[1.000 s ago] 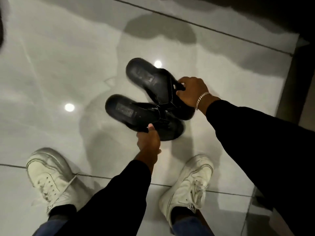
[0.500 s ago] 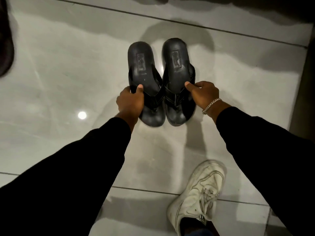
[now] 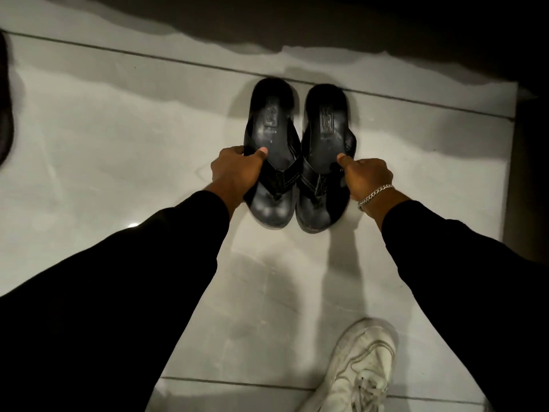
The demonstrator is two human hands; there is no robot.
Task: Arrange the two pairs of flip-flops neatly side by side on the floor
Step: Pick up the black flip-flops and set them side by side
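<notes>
Left hand [image 3: 234, 171] grips outer edge of left flip-flop [image 3: 271, 153], thumb on footbed; right hand [image 3: 367, 176] clasps right flip-flop [image 3: 323, 156] likewise; grip from outside likely to press pair together, heels near grout line [image 3: 148, 56], on floor [image 3: 118, 144] (soles seem down, contact unclear); second pair unseen, unless dark shape [image 3: 6, 99] cut off at left edge; white sneaker [image 3: 361, 373] partly cropped.

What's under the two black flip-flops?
The pale tiled floor shows all around the left flip-flop and right flip-flop. The left hand and right hand grip their outer edges. The spot directly beneath is covered by the soles.
</notes>
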